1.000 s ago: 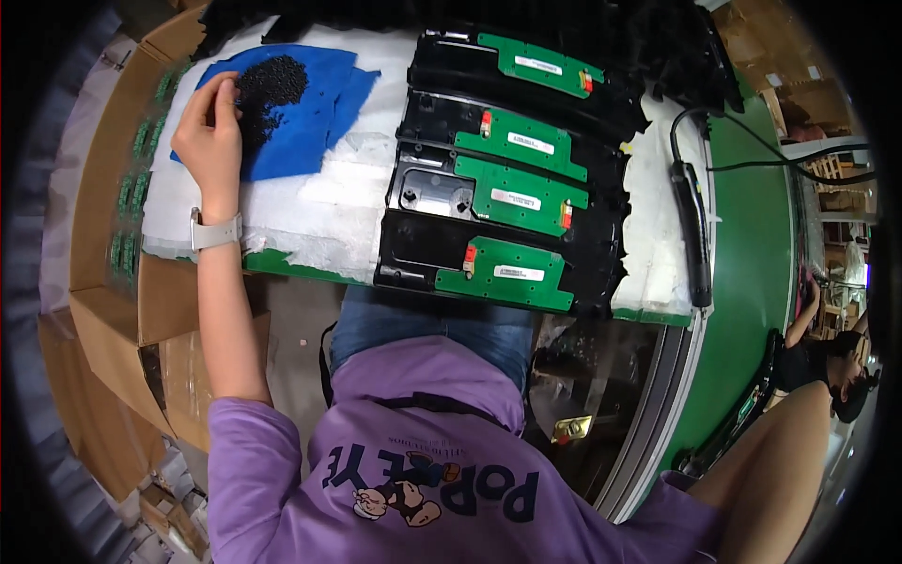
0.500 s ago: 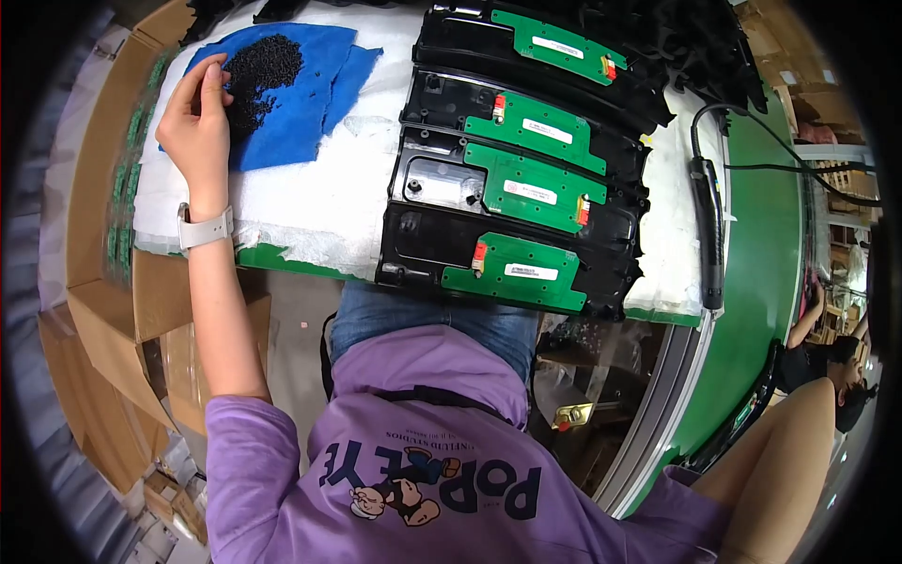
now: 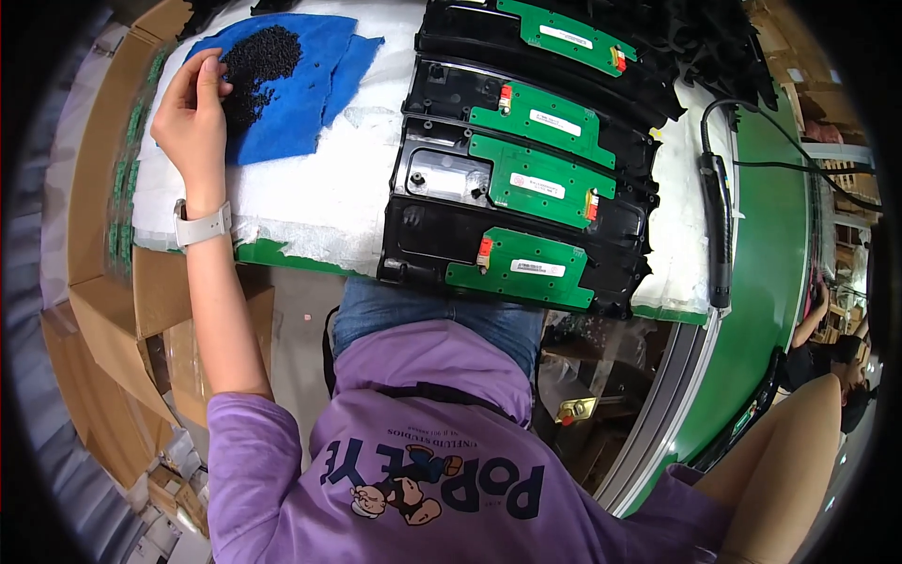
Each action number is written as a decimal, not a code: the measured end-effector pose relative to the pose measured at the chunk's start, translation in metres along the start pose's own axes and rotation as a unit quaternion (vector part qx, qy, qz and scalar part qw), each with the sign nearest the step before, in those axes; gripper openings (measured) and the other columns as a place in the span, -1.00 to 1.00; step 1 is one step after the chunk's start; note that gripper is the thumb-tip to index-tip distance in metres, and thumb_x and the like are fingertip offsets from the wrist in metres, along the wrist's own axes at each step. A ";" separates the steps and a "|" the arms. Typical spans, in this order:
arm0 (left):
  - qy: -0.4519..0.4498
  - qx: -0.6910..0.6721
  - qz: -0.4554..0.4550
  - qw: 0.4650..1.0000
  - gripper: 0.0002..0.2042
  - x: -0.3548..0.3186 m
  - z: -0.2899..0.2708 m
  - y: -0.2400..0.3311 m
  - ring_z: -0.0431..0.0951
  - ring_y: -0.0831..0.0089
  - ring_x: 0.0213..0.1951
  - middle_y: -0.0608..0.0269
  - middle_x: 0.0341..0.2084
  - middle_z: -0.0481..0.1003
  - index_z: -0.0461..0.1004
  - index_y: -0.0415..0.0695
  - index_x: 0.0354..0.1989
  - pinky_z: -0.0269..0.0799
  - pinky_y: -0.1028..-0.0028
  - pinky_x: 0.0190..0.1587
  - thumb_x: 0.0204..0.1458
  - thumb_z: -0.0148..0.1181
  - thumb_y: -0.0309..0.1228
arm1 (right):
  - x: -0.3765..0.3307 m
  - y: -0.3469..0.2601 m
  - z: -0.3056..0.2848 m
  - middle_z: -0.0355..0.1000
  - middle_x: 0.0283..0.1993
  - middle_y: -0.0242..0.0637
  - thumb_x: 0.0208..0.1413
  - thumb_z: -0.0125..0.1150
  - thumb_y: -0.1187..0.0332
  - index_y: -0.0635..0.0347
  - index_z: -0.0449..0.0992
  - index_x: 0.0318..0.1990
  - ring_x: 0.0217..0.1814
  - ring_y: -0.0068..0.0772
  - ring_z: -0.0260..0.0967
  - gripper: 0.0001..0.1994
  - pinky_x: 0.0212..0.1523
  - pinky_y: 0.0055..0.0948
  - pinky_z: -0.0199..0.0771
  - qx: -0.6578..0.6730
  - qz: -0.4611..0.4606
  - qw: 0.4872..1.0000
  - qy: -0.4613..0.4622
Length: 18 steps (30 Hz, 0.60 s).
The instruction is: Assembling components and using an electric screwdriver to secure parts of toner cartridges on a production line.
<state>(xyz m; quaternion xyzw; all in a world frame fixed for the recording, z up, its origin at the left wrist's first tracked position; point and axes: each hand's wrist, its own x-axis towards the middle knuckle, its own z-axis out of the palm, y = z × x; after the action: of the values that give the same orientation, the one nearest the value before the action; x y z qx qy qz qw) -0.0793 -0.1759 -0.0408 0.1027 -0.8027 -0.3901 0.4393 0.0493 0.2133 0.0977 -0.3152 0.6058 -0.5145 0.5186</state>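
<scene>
While the left hand [image 3: 192,115] reaches over the left end of the white-covered surface [image 3: 349,179], its thumb and forefinger tips lie close together at the left edge of a pile of small black pieces [image 3: 265,53]; whether a piece is pinched between them cannot be told. The right hand lies out of view, so its state cannot be told. The pile rests loose on a blue cloth [image 3: 287,132] spread on the surface. To its right, four shallow black housings [image 3: 425,230] lie one behind another, each carrying a green circuit board [image 3: 556,289] with a white label and a red connector. Near the right end rests a corded black tool [image 3: 717,226]. Left of the surface stands a cardboard box [image 3: 91,188]; green pieces [image 3: 120,226] show within it, too small to identify.
</scene>
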 end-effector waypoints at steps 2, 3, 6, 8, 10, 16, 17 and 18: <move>0.001 -0.026 -0.005 1.000 -0.84 0.001 0.001 0.001 0.46 0.68 -0.50 0.28 -0.47 0.54 0.55 -0.23 -0.24 0.36 0.70 -0.40 0.10 0.10 -0.44 | -0.001 0.000 -0.002 0.37 -0.20 -0.07 -0.10 0.15 0.50 0.23 0.48 -0.26 -0.22 -0.12 0.39 -0.82 -0.17 -0.20 0.36 0.014 -0.015 1.000 -0.010; 0.001 -0.026 -0.005 1.000 -0.84 0.001 0.001 0.001 0.46 0.68 -0.50 0.28 -0.47 0.54 0.55 -0.23 -0.24 0.36 0.70 -0.40 0.10 0.10 -0.44 | -0.001 0.000 -0.003 0.37 -0.20 -0.07 -0.10 0.15 0.50 0.23 0.48 -0.26 -0.21 -0.12 0.39 -0.82 -0.17 -0.19 0.35 0.021 -0.022 0.999 -0.015; 0.002 -0.040 -0.013 0.999 -0.83 0.002 0.001 0.003 0.46 0.67 -0.50 0.26 -0.45 0.54 0.55 -0.26 -0.24 0.36 0.71 -0.39 0.11 0.08 -0.45 | -0.002 0.000 -0.007 0.37 -0.19 -0.06 -0.09 0.15 0.50 0.23 0.48 -0.26 -0.21 -0.11 0.39 -0.82 -0.16 -0.18 0.35 0.038 -0.045 0.998 -0.027; 0.009 -0.055 -0.025 0.998 -0.84 0.001 0.001 0.006 0.46 0.67 -0.50 0.27 -0.45 0.53 0.55 -0.26 -0.23 0.36 0.71 -0.40 0.10 0.10 -0.46 | -0.004 0.001 -0.009 0.37 -0.18 -0.05 -0.09 0.15 0.51 0.23 0.48 -0.26 -0.20 -0.11 0.38 -0.82 -0.16 -0.18 0.35 0.047 -0.061 0.996 -0.036; 0.009 -0.048 -0.029 0.998 -0.84 0.000 0.000 0.007 0.46 0.67 -0.50 0.28 -0.46 0.53 0.55 -0.26 -0.23 0.36 0.71 -0.40 0.10 0.11 -0.46 | -0.005 0.001 -0.012 0.37 -0.18 -0.05 -0.09 0.14 0.51 0.23 0.48 -0.26 -0.20 -0.10 0.38 -0.82 -0.15 -0.17 0.35 0.057 -0.077 0.994 -0.045; 0.003 -0.054 -0.032 0.998 -0.83 0.001 0.001 0.007 0.46 0.67 -0.49 0.29 -0.46 0.53 0.55 -0.25 -0.22 0.37 0.72 -0.39 0.08 0.13 -0.45 | -0.008 0.002 -0.016 0.36 -0.17 -0.03 -0.08 0.14 0.51 0.23 0.48 -0.25 -0.18 -0.08 0.38 -0.82 -0.14 -0.15 0.34 0.088 -0.123 0.986 -0.072; 0.003 -0.054 -0.033 0.998 -0.83 0.001 0.001 0.008 0.46 0.67 -0.49 0.28 -0.45 0.53 0.55 -0.25 -0.22 0.37 0.72 -0.39 0.09 0.13 -0.45 | -0.009 0.002 -0.016 0.36 -0.17 -0.03 -0.08 0.14 0.51 0.23 0.48 -0.25 -0.18 -0.08 0.38 -0.82 -0.13 -0.15 0.34 0.093 -0.131 0.984 -0.076; 0.003 -0.056 -0.032 0.998 -0.83 0.000 0.001 0.008 0.46 0.67 -0.49 0.28 -0.45 0.53 0.55 -0.25 -0.22 0.37 0.72 -0.39 0.09 0.13 -0.45 | -0.010 0.003 -0.016 0.36 -0.16 -0.03 -0.08 0.14 0.51 0.23 0.48 -0.25 -0.18 -0.08 0.38 -0.82 -0.13 -0.15 0.34 0.098 -0.138 0.982 -0.079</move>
<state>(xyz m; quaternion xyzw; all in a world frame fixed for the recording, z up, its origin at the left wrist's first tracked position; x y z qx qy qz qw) -0.0783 -0.1700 -0.0352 0.1051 -0.7745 -0.4483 0.4338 0.0374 0.2279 0.0972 -0.3830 0.4598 -0.6118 0.5174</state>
